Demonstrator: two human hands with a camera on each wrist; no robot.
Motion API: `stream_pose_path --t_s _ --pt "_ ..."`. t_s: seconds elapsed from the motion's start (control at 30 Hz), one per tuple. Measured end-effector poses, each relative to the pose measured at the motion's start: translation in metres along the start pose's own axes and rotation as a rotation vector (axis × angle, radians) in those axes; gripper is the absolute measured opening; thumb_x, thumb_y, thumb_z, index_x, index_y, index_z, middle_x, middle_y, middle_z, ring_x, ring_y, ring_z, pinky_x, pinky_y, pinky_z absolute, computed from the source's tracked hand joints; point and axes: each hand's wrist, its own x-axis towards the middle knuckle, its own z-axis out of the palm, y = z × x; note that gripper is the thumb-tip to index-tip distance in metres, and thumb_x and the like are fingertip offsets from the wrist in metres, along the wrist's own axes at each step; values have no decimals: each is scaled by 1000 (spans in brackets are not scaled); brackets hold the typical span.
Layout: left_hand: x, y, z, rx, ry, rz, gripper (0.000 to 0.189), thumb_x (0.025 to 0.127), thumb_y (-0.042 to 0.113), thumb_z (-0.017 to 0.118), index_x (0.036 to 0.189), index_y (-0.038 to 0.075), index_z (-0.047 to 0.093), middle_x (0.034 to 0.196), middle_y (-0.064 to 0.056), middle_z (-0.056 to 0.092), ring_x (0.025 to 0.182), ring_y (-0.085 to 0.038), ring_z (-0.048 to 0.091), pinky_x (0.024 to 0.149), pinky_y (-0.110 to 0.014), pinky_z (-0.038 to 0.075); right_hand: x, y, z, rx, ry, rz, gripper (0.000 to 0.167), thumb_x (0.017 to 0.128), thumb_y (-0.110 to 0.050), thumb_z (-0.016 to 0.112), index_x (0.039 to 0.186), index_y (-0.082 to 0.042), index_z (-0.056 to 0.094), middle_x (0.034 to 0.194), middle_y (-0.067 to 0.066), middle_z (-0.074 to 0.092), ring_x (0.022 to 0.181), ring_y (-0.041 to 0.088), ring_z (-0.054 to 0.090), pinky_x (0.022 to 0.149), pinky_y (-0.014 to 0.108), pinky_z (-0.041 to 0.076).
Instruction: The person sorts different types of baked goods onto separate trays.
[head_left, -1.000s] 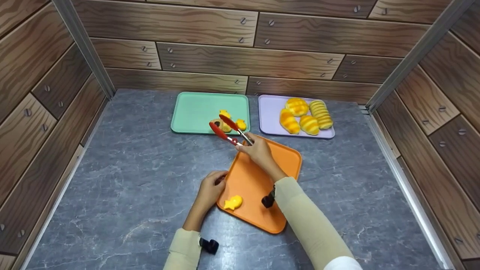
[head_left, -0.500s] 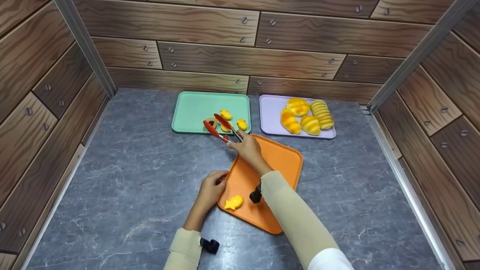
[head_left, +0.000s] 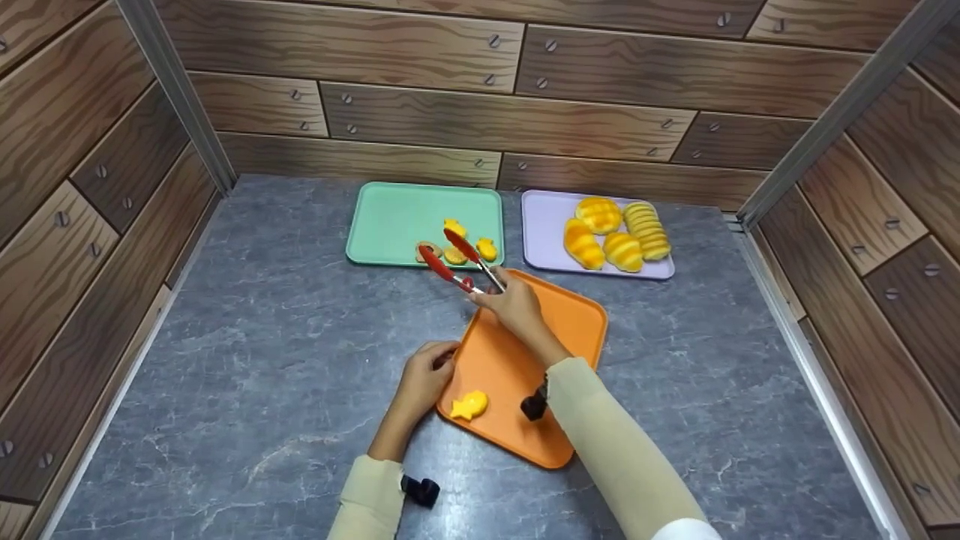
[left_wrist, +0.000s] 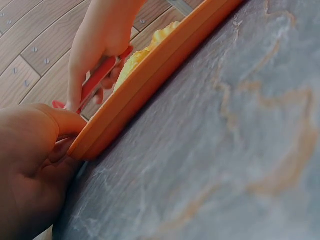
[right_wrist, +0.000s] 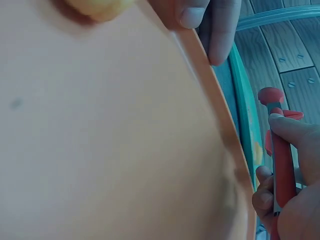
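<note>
My right hand [head_left: 517,304] grips a pair of tongs [head_left: 442,268] with red tips. The tips are spread apart over the front edge of the green tray [head_left: 394,221]. Near them on that tray lie a brown ring-shaped cookie [head_left: 426,247], a round golden piece [head_left: 454,256] and two yellow fish-shaped pieces [head_left: 487,249]. My left hand [head_left: 424,375] holds the left rim of the orange tray [head_left: 495,360], thumb on the rim and fingers outside, as the right wrist view shows. One yellow fish-shaped piece [head_left: 470,405] sits in the orange tray's near left corner.
A lilac tray [head_left: 544,232] at the back right carries several toy breads [head_left: 600,215]. The trays stand on a grey marbled tabletop [head_left: 262,337]. Wood-patterned walls [head_left: 420,112] with metal corner posts enclose the back and both sides.
My right hand with the tongs went left, then came back right. The ring-shaped cookie lies slightly farther left than a second ago. My left hand and the orange tray have stayed in place.
</note>
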Motion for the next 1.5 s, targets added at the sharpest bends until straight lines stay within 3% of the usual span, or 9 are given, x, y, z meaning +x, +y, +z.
stream_pose_path --t_s 0.13,0.37,0.7,1.0,1.13,1.4,1.5 --pt "1 1 0 -2 -4 -18 32 92 -2 60 122 1 71 117 -13 70 103 -23 66 92 -36 53 -14 3 -14 15 -10 -37 45 83 -32 83 117 -8 65 73 0 53 56 15 44 52 27 35" --pt "2 1 1 7 -1 -10 33 92 -2 60 122 2 71 116 -13 70 103 -23 65 91 -37 53 -43 5 -32 30 9 -9 60 82 -35 83 137 -24 61 84 -1 60 63 16 45 57 28 36" --pt "1 2 2 -5 -12 9 32 92 -2 60 122 0 71 116 -15 70 103 -25 66 92 -38 54 -97 23 -58 63 9 7 58 79 -35 86 131 -21 66 92 -1 64 66 14 42 55 23 34" --pt "1 0 0 -12 -5 12 33 91 -5 59 122 -1 70 115 -15 69 102 -25 65 91 -36 53 -140 50 -77 85 -76 48 64 73 -41 89 132 -31 65 99 0 65 77 18 51 62 24 41" --pt "0 0 0 -17 -8 7 33 92 -5 59 122 -1 70 115 -15 69 102 -25 65 91 -37 53 -156 65 -81 84 -109 50 68 72 -43 89 134 -31 64 101 1 65 83 19 54 66 24 45" --pt "0 2 0 -18 -12 -16 33 92 -3 59 123 0 70 117 -14 69 105 -25 65 93 -40 52 -173 84 -98 51 -197 3 73 73 -43 89 138 -26 62 106 3 68 92 22 57 70 23 50" --pt "0 2 0 -18 -11 -20 33 93 -2 60 123 0 70 117 -14 69 105 -25 65 93 -40 52 -176 87 -102 17 -222 -2 73 72 -47 88 138 -29 62 117 3 69 103 20 60 81 26 53"
